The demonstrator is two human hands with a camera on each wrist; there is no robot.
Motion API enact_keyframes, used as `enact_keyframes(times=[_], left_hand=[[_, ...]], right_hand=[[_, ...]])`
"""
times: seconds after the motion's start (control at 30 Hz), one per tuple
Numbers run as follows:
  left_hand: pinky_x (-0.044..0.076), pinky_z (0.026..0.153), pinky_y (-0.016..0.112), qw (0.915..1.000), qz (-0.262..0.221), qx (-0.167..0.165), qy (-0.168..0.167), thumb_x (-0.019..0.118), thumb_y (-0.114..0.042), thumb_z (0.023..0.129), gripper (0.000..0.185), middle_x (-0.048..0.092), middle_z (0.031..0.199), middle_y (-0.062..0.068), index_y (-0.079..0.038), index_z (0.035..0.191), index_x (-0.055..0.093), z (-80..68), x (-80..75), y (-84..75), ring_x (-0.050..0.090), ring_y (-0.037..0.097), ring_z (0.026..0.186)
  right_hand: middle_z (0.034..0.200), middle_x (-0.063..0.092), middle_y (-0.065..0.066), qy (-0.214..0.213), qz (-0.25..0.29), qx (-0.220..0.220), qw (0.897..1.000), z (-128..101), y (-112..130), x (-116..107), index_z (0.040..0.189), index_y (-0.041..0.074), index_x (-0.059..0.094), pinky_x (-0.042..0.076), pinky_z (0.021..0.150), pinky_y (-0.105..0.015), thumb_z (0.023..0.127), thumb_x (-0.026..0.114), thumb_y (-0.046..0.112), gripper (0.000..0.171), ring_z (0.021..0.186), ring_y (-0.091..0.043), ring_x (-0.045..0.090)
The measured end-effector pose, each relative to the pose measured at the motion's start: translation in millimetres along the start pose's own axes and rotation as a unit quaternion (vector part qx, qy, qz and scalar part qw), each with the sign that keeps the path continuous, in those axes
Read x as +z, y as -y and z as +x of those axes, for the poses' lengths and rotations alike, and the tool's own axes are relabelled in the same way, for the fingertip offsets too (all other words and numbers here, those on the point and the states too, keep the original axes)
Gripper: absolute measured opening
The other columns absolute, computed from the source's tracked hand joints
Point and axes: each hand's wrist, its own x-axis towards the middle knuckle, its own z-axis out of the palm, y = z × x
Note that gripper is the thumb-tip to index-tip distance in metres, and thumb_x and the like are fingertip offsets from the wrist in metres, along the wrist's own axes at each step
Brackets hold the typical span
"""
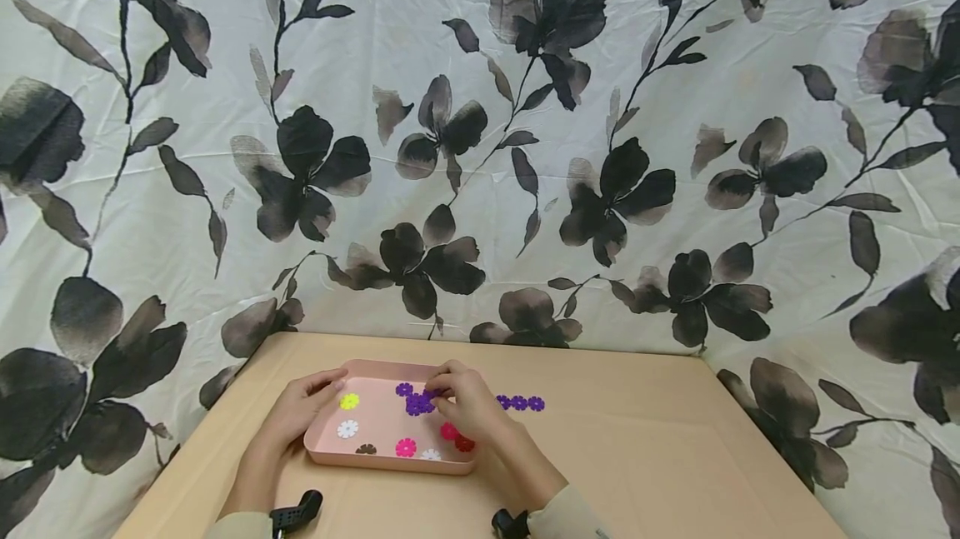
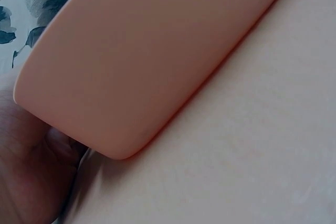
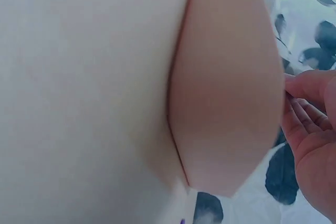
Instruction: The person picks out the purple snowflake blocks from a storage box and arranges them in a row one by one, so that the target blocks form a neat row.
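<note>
A shallow pink tray holds several small notched, flower-shaped discs. My left hand grips the tray's left end, fingers along the rim; the left wrist view shows that hand against the tray's outer wall. Over the tray's right half, my right hand pinches at a purple disc with thumb and fingertips; the fingers partly hide it. A cluster of purple discs lies right beside the fingertips. In the right wrist view, thumb and fingers come together behind the tray wall, with the disc hidden.
Also in the tray are a yellow disc, a white disc, a brown disc, a pink disc and a red disc. A row of purple discs lies on the table right of the tray. Floral cloth hangs behind.
</note>
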Motion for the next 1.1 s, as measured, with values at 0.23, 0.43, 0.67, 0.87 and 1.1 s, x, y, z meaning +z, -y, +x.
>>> enact_keyframes(times=[0.23, 0.43, 0.67, 0.87, 1.1], left_hand=[[0.042, 0.119, 0.052, 1.0, -0.001, 0.002, 0.0, 0.058, -0.041, 0.107, 0.052, 0.051, 0.158, 0.017, -0.012, 0.15, 0.057, -0.7, -0.6, 1.6, 0.045, 0.037, 0.148], [0.037, 0.122, 0.056, 0.9999, -0.012, 0.0, 0.0, 0.059, -0.042, 0.106, 0.054, 0.048, 0.16, 0.016, -0.012, 0.152, 0.055, -0.4, -2.1, 2.8, 0.04, 0.039, 0.151], [0.036, 0.122, 0.055, 0.9998, -0.019, -0.001, 0.0, 0.06, -0.04, 0.106, 0.054, 0.049, 0.159, 0.016, -0.011, 0.151, 0.056, 2.0, -0.4, 3.6, 0.041, 0.037, 0.151], [0.043, 0.118, 0.043, 0.9998, -0.02, 0.006, -0.006, 0.061, -0.036, 0.106, 0.05, 0.053, 0.156, 0.016, -0.009, 0.149, 0.058, 4.0, 3.5, 2.0, 0.045, 0.036, 0.149], [0.044, 0.094, 0.009, 0.9994, -0.031, 0.0, -0.012, 0.061, -0.036, 0.106, 0.05, 0.054, 0.155, 0.016, -0.01, 0.148, 0.058, 5.1, 6.9, 2.8, 0.047, 0.033, 0.146]], right_hand=[[0.113, 0.064, 0.0, -0.024, 0.039, 0.011, 0.999, -6.7, -5.0, -13.7, 0.114, 0.008, 0.079, 0.058, 0.087, -0.016, 0.095, 0.074, 0.003, 0.021, 0.096, -0.004, 0.066], [0.111, 0.066, -0.001, -0.048, 0.051, 0.015, 0.997, -11.5, -13.6, -22.8, 0.114, 0.008, 0.08, 0.06, 0.087, -0.02, 0.094, 0.075, 0.003, 0.021, 0.095, -0.01, 0.067], [0.11, 0.069, -0.004, -0.081, 0.044, 0.014, 0.996, -17.3, -32.0, -36.5, 0.111, 0.006, 0.08, 0.061, 0.086, -0.023, 0.092, 0.077, 0.001, 0.02, 0.093, -0.013, 0.069], [0.11, 0.072, -0.004, -0.095, 0.045, 0.02, 0.994, -19.0, -52.5, -54.2, 0.109, 0.006, 0.079, 0.062, 0.08, -0.023, 0.092, 0.075, -0.002, 0.019, 0.091, -0.014, 0.071], [0.108, 0.076, -0.006, -0.101, 0.062, 0.047, 0.992, -22.6, -75.6, -74.8, 0.11, 0.007, 0.079, 0.063, 0.082, -0.026, 0.092, 0.076, -0.001, 0.02, 0.092, -0.017, 0.074]])
